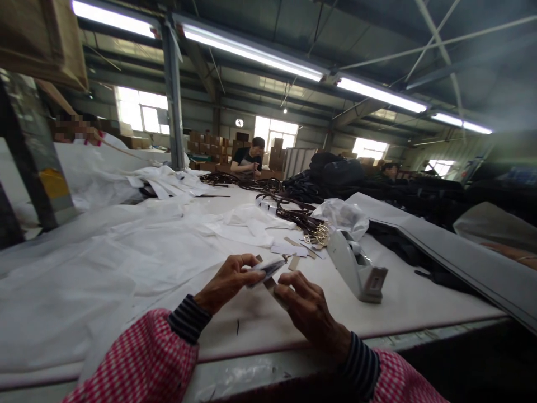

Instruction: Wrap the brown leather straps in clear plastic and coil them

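My left hand [226, 281] is closed, its thumb and fingers pinching a small flat packet [271, 267] that looks pale, with a dark part inside. A narrow brownish strip [269, 284] slants down from under the packet to my right hand [308, 308]. That hand's fingers are curled, with the strip's lower end between them. Just beyond both hands, several tan card pieces [294, 263] and white slips [288, 250] lie on the white tabletop [268, 327]. What the packet contains is too small to make out.
A tape dispenser [356, 271] stands to the right. Dark straps with gold-coloured clasps [316, 232] lie ahead, beside a clear plastic bag [342, 215]. White sheeting [138, 252] covers the left side. A large pale board [440, 249] slants along the right. Co-workers sit farther back.
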Demonstrator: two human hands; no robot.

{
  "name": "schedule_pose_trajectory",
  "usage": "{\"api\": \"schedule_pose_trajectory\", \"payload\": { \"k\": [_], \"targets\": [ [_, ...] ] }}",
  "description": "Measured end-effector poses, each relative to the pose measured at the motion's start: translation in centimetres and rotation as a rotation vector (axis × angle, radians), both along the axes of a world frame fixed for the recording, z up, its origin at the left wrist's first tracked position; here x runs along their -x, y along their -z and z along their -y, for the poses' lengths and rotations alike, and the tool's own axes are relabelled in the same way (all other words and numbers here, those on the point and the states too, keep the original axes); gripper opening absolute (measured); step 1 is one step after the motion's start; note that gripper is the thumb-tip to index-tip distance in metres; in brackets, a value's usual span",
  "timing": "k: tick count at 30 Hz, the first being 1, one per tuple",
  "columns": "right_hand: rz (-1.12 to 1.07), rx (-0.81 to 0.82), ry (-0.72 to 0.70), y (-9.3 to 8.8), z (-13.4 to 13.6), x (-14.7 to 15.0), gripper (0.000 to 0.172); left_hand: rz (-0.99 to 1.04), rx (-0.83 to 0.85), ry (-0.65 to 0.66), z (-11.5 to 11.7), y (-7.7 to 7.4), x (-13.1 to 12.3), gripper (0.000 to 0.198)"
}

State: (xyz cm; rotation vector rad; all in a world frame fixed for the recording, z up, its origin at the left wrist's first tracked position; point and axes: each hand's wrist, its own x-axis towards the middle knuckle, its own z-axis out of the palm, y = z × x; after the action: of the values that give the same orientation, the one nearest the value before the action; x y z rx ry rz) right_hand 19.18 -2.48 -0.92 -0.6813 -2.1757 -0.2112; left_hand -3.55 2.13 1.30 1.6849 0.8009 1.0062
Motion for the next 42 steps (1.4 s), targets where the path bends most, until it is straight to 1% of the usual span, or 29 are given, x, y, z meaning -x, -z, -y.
{"api": "schedule_pose_trajectory", "payload": {
  "k": [1,3,5,6,8,10,13,16,19,21,22,24,26,27,30,32,34,35,37,39,40,42],
  "targets": [
    [0.022,-0.047,0.011,-0.1,0.1,0.3,0.025,-0.095,-0.101,-0.043,0.3,0.1,-0.2,0.017],
    [0.065,-0.087,0.051,-0.1,0.1,0.6,0.024,-0.314,-0.359,-0.119,0.8,0.4,-0.7,0.011],
    [0.126,-0.046,0.069,0.2,-0.1,0.7,0.023,-0.529,-0.586,-0.134,1.2,1.0,-1.4,0.006],
    [0.158,-0.01,0.066,0.4,-0.2,0.7,0.023,-0.613,-0.656,-0.122,1.3,1.4,-1.7,0.005],
    [0.218,0.054,0.054,0.7,-0.5,0.6,0.023,-0.715,-0.711,-0.102,1.4,2.0,-2.2,0.005],
    [0.258,0.103,0.06,0.8,-0.8,0.5,0.025,-0.719,-0.695,-0.095,1.2,2.6,-2.3,0.007],
    [0.242,0.214,0.065,0.4,-1.2,0.3,0.022,-0.615,-0.584,-0.108,0.8,2.7,-2.1,0.006],
    [0.155,0.399,0.052,-0.6,-1.6,0.3,0.015,-0.499,-0.445,-0.148,0.8,2.2,-1.8,0.013],
    [0.055,0.577,0.028,-1.7,-2.3,0.4,0.014,-0.436,-0.349,-0.133,1.1,1.5,-1.6,0.024],
    [-0.008,0.69,0.033,-2.3,-2.9,0.6,0.011,-0.408,-0.305,-0.129,1.2,1.3,-1.6,0.031],
    [-0.036,0.754,0.041,-2.6,-3.3,0.7,0.011,-0.395,-0.288,-0.129,1.2,1.3,-1.6,0.032],
    [-0.068,0.884,0.044,-3.2,-4.1,1.0,0.019,-0.365,-0.262,-0.127,1.2,1.4,-1.6,0.033],
    [-0.049,0.994,0.009,-3.7,-5.0,1.2,0.026,-0.326,-0.243,-0.127,1.2,1.5,-1.7,0.037],
    [-0.023,1.04,-0.016,-3.9,-5.4,1.3,0.026,-0.305,-0.235,-0.134,1.1,1.6,-1.7,0.038],
    [0.074,1.16,-0.071,-4.5,-6.5,1.3,0.016,-0.264,-0.202,-0.141,1.1,1.6,-1.6,0.039],
    [0.119,1.223,-0.09,-4.8,-6.9,1.4,0.013,-0.257,-0.201,-0.142,1.1,1.6,-1.5,0.04],
    [0.137,1.248,-0.102,-4.9,-7.1,1.4,0.01,-0.296,-0.249,-0.195,1.2,1.7,-1.4,0.043],
    [0.136,1.249,-0.108,-4.9,-7.1,1.5,0.009,-0.353,-0.295,-0.235,1.3,1.8,-1.3,0.043],
    [0.124,1.236,-0.116,-4.8,-7.0,1.5,0.008,-0.53,-0.395,-0.293,1.4,1.9,-1.2,0.04],
    [0.111,1.212,-0.113,-4.8,-6.9,1.5,0.009,-0.693,-0.465,-0.294,1.5,2.1,-1.2,0.032],
    [0.108,1.199,-0.109,-4.7,-6.8,1.5,0.01,-0.737,-0.479,-0.28,1.5,2.2,-1.2,0.028],
    [0.11,1.179,-0.1,-4.7,-6.7,1.3,0.012,-0.744,-0.472,-0.249,1.4,2.4,-1.3,0.022]
  ]
}}
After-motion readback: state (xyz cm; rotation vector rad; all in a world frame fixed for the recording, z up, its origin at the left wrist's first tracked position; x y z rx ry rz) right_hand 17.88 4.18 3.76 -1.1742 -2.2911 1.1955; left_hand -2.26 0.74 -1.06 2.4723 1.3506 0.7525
